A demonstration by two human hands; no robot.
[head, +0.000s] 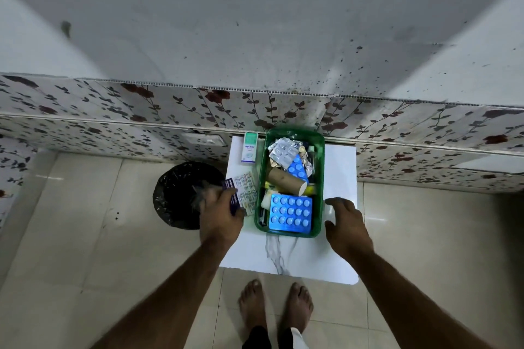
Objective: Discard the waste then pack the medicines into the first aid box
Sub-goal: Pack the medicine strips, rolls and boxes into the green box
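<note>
A green first aid box stands on a small white table. Inside it lie a large blue blister pack, a second blue pack, silver blister strips and a brown cardboard tube. My left hand grips a purple-and-white medicine carton at the table's left edge, just left of the box. My right hand hovers open, fingers spread, to the right of the box. A small green-and-white carton stands at the table's back left.
A round bin lined with a black bag sits on the tiled floor left of the table. A floral-patterned wall panel runs behind the table. My bare feet stand at the table's front edge.
</note>
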